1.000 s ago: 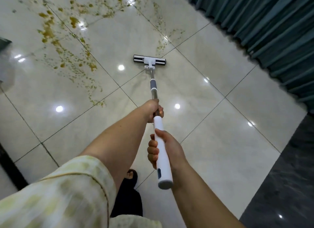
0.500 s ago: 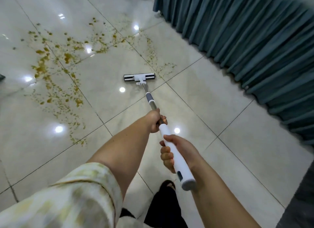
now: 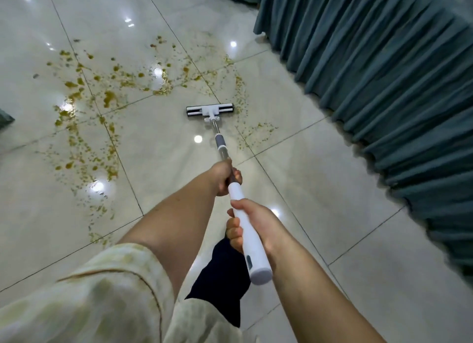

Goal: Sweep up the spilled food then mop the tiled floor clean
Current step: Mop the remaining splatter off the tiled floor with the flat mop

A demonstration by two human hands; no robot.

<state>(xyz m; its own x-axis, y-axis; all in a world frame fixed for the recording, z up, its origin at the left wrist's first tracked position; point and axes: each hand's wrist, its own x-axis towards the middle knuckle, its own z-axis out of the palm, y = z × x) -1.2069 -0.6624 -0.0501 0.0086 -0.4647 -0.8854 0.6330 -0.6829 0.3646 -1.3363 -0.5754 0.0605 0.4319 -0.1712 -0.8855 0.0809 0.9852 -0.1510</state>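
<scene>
Glossy floor tiles [image 3: 320, 214]; matt cloth curtain [image 3: 384, 73]; smooth plastic mop handle [image 3: 249, 236].

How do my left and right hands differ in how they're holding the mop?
The left hand grips farther down the pole, at the top of the white grip, arm stretched out. The right hand wraps the white grip nearer its end, closer to the body. Both are closed around the mop.

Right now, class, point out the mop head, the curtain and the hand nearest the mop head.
mop head [image 3: 210, 111]: head view, white centre bracket.
curtain [image 3: 384, 73]: head view, middle folds.
left hand [image 3: 224, 176]: head view, knuckles.
</scene>
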